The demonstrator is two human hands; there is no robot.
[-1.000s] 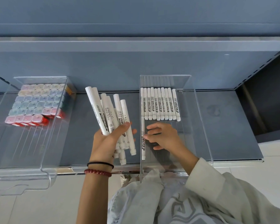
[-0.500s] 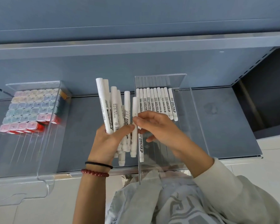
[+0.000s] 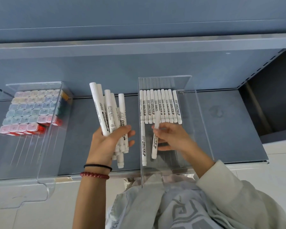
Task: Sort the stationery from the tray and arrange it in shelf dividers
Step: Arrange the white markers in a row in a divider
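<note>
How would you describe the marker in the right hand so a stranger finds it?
On the grey-blue shelf, find the clear plastic divider on the right, with a row of white markers at its back. Before that row, the right hand pinches one white marker. There, only this one is gripped; its neighbour lies loose along the left wall.

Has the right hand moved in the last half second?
Yes. The right hand moved right, from the left wall of the clear divider to inside it, pinching one marker.
</note>
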